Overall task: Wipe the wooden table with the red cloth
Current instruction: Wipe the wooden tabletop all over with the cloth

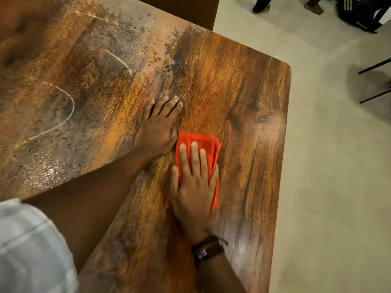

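Both hands lie flat: right hand (193, 185) pressing red cloth (208, 144), left hand (157, 127) beside.

Just one view here, a wide-angle cam on the person's head, tilted steeply down and forward so the wooden table (243, 85) fills most of the frame from close up. The left hand (157, 127) and right hand (193, 187) reach in from the bottom edge. The lens bends the table's right edge, and pale floor tiles (338, 166) run down the right side.
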